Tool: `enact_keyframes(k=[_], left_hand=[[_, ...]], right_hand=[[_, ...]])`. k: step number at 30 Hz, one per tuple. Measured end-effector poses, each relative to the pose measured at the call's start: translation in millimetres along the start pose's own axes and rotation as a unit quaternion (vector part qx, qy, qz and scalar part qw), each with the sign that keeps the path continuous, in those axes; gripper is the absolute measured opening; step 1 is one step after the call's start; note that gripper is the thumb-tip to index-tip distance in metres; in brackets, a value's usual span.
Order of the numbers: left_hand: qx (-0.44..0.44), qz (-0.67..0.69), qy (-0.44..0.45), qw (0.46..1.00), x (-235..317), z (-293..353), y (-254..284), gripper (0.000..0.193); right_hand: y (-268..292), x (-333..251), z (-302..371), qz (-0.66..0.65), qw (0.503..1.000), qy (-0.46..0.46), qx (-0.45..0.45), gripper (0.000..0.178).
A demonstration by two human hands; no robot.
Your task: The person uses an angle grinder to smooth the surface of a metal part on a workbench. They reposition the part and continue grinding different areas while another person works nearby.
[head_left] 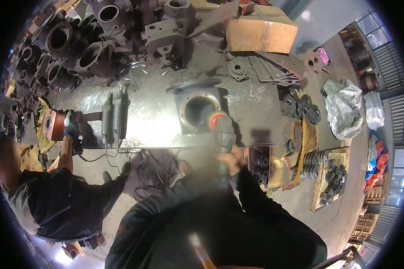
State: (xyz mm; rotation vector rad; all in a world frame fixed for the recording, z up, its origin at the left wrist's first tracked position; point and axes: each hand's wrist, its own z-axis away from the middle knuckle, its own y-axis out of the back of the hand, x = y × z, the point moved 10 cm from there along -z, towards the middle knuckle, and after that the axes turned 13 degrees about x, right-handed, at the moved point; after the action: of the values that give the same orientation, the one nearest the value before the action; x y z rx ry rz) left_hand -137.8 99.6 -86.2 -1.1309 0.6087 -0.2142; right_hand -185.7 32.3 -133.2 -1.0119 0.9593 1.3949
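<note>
An angle grinder (224, 136) with an orange-red disc (217, 120) is gripped by my right hand (232, 161), fingers wrapped round its body. The disc meets the right side of the round flange on a dark metal housing (182, 117), whose wide bore faces up. My left sleeve (159, 204) reaches up toward the grinder's rear, but a grey blur covers that hand and hides its fingers. The housing rests on a metal-topped workbench (148, 121).
Left, a co-worker's gloved hand (72, 127) is at a reddish-brown casting (54, 125). Two grey power tools (113, 114) lie on the bench, their cables (148, 172) trailing below. Dark castings (60, 38) and a cardboard box (261, 31) stand behind; springs (316, 163) sit right.
</note>
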Motion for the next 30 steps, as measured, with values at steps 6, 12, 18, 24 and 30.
enact_keyframes(k=[6,12,18,24,30], left_hand=[[-0.029,0.364,0.039,0.930,-10,1,-21,0.039],[-0.069,0.496,0.067,0.863,-15,-4,-42,0.039],[-0.104,0.542,0.083,0.830,-15,-4,-54,0.039],[-0.117,0.548,0.092,0.823,-16,-3,-60,0.038],[-0.121,0.547,0.101,0.822,-17,-2,-63,0.038]], right_hand=[[13,51,-26,0.023,0.996,0.088,0.017,0.017],[11,20,-22,0.100,0.985,0.141,0.014,0.022],[-13,-43,-24,0.042,0.996,0.071,-0.032,0.027],[-12,-47,-17,-0.064,0.995,-0.072,0.014,0.032],[-22,-49,-27,-0.066,0.994,-0.084,0.038,0.033]])
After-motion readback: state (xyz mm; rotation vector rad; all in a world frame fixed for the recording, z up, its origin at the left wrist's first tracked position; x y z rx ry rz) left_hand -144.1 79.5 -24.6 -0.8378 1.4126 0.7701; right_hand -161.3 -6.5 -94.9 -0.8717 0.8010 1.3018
